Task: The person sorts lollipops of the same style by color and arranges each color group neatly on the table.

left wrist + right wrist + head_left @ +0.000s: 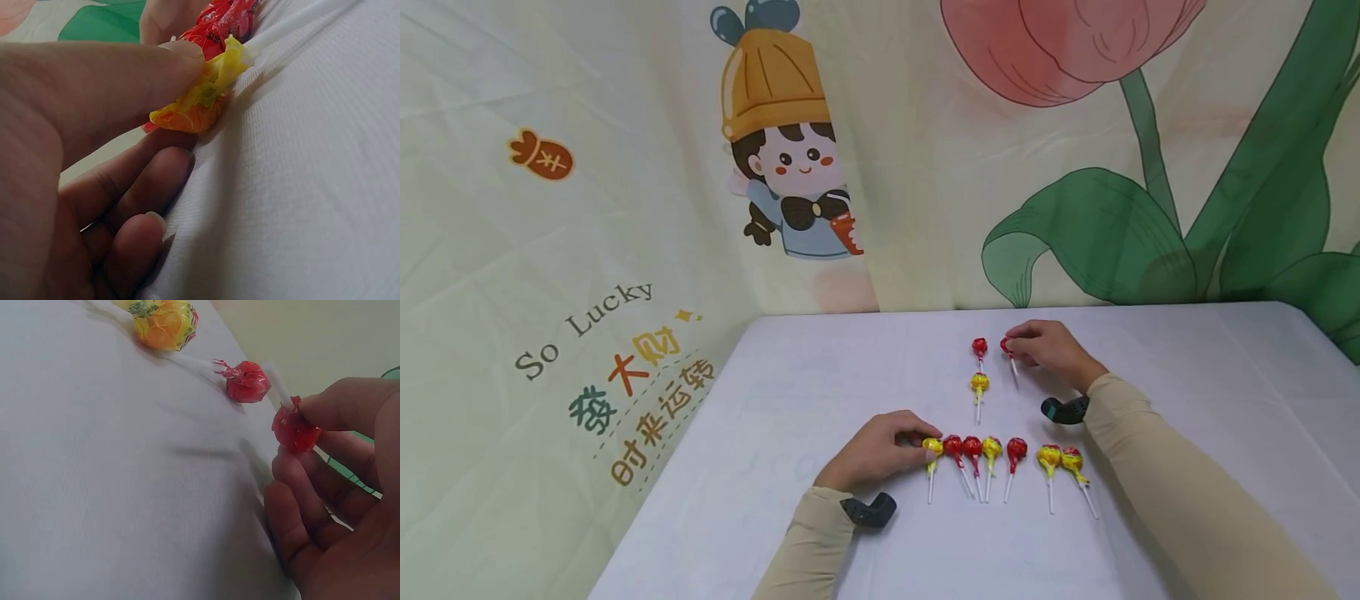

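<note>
My left hand (883,450) pinches the yellow-wrapped head of a lollipop (933,447) at the left end of a row, its white stick pointing toward me. In the left wrist view, thumb and finger are on the yellow and orange wrapper (194,106). Farther back, my right hand (1052,350) pinches a red lollipop (1006,344) by its head. The right wrist view shows this red lollipop (296,429) held between thumb and fingers. Just left of it lie another red lollipop (980,346) and, nearer me, a yellow lollipop (980,383).
Beside my left hand the row continues with red lollipops (972,447), a yellow one (992,450) and a separate red one (1017,451). Two yellow lollipops (1049,457) lie farther right. All are on a white-covered table (820,375) with a printed curtain (910,167) behind it.
</note>
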`<move>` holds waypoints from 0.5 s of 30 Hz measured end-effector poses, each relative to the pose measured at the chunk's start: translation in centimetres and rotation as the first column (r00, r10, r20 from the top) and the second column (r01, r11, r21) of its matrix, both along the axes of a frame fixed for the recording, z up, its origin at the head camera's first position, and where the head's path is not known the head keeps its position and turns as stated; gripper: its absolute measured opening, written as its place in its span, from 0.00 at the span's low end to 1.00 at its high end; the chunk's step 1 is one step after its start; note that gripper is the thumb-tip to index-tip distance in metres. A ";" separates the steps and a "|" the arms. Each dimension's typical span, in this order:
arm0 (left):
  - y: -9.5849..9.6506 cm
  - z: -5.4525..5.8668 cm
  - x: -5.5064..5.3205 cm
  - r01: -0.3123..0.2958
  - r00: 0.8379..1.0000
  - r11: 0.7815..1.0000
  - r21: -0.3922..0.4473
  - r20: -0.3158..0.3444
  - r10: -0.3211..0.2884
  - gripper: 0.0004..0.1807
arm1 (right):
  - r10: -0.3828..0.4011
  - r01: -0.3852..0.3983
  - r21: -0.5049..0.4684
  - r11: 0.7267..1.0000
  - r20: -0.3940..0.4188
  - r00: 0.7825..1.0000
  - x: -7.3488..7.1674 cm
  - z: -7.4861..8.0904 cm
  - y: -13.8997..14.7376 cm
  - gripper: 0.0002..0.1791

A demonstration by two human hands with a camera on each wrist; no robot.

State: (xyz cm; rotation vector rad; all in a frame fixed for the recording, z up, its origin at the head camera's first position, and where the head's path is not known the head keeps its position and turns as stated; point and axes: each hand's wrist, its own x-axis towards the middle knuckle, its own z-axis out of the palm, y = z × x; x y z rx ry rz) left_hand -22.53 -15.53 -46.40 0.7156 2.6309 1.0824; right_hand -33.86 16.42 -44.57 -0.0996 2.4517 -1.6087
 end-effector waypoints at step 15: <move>-0.2 -0.2 -0.1 -0.011 1.000 1.000 -0.007 0.003 0.011 0.13 | -0.046 0.050 0.090 0.995 -0.038 0.998 -0.8 -0.8 -1.2 0.19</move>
